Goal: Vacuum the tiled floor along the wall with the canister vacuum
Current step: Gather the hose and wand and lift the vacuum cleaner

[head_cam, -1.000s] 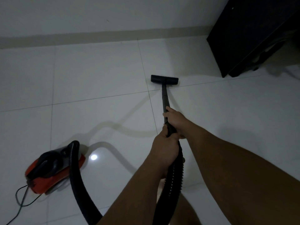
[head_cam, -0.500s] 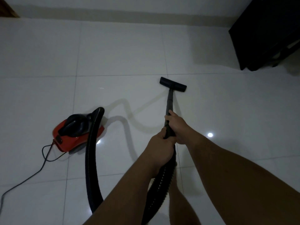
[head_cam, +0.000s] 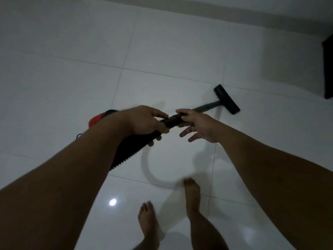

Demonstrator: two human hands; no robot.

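Since half a second ago our view has swung round: the floor nozzle (head_cam: 227, 99), then straight ahead of us, now lies off to the right, and the red canister (head_cam: 96, 119) has slipped almost wholly behind our left forearm. Our right hand (head_cam: 199, 124) has loosened too.

Our left hand (head_cam: 146, 121) is wrapped round the wand (head_cam: 187, 114) where it meets the ribbed hose (head_cam: 129, 150), probably to carry the weight and steer. Our right hand, just nozzle-ward of it, touches the wand with thumb and forefinger only, the other fingers spread beneath it; we take this for a regrip, though motion blur leaves it uncertain how firmly that pinch holds. The nozzle sits flat on the tiled floor (head_cam: 171, 56), well short of the skirting (head_cam: 252, 15) beyond it, so the strip along the wall is still to do.

A dark cabinet (head_cam: 327, 69) beyond the nozzle is cut off by the frame. A bit of cord (head_cam: 79, 135) shows beside the canister. Our bare feet (head_cam: 191, 192) stand near a ceiling light's reflection.
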